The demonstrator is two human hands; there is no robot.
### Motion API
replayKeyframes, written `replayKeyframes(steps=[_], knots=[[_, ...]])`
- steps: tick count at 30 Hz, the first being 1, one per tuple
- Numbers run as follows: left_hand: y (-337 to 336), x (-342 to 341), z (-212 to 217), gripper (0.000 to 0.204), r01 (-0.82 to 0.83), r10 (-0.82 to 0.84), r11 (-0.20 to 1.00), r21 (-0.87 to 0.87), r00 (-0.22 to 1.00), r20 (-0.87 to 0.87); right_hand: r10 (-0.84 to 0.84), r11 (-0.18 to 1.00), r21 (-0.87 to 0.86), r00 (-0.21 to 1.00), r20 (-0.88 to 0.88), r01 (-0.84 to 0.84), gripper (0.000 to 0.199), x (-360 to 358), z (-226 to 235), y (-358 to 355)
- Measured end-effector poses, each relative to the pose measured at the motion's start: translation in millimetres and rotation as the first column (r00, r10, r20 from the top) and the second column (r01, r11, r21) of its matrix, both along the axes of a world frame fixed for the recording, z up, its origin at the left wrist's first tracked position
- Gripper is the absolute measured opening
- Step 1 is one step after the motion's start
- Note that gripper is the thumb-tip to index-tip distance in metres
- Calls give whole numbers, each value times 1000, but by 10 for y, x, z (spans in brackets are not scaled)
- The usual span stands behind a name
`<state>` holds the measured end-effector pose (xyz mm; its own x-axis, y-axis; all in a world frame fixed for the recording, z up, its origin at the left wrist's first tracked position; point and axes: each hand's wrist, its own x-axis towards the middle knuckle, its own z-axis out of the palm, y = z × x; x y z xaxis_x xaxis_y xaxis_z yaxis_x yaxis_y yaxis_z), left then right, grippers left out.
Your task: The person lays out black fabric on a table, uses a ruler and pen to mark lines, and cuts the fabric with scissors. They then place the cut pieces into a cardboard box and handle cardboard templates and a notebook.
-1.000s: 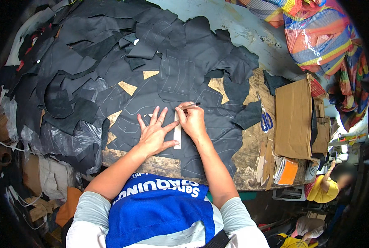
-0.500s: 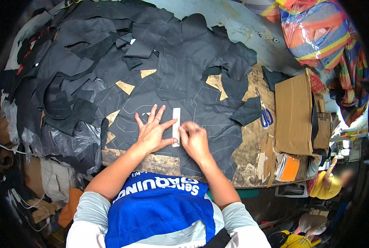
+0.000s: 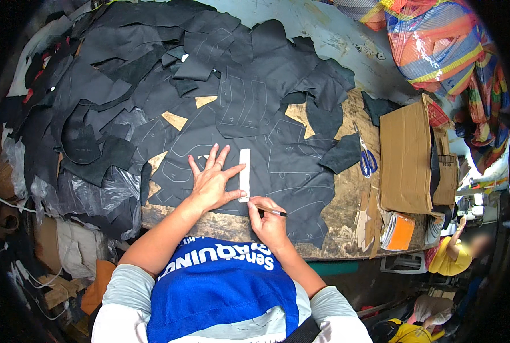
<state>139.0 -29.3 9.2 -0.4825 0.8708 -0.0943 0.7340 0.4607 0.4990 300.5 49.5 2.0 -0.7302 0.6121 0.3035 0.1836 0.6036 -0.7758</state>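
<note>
My left hand [image 3: 212, 182] lies with fingers spread on a black leather sheet [image 3: 292, 183], its thumb and index fingertip pressing the left edge of a narrow white rectangular strip [image 3: 244, 171]. In my right hand [image 3: 269, 223] a pen [image 3: 273, 211] is pinched, its tip at the lower right corner of the strip. Pale outlines of several shapes are drawn on the leather around the strip, and another marked black piece [image 3: 240, 106] lies just beyond it.
Overlapping black leather pieces [image 3: 112, 86] cover the table's left and far side. Blue-handled scissors [image 3: 368, 163] lie on the worn wooden tabletop [image 3: 346, 211], beside a cardboard box [image 3: 406, 160] and an orange-covered stack of paper [image 3: 397, 232]. A person in yellow [image 3: 449, 257] is at far right.
My right hand has moved down toward me along the strip's right side, from its middle to its lower end. My left hand and the strip stay nearly in place.
</note>
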Motion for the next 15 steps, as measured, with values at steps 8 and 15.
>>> replayKeyframes(steps=[8, 15], knots=[[-404, 22, 117, 68, -16, 10, 997, -75, 998, -68, -55, 942, -335, 994, -100, 18, 7, -130, -145, 72], [-1003, 152, 142, 64, -74, 70, 989, -128, 997, -35, -5, 991, -135, 990, -138, -14, 6, -151, -125, 39]])
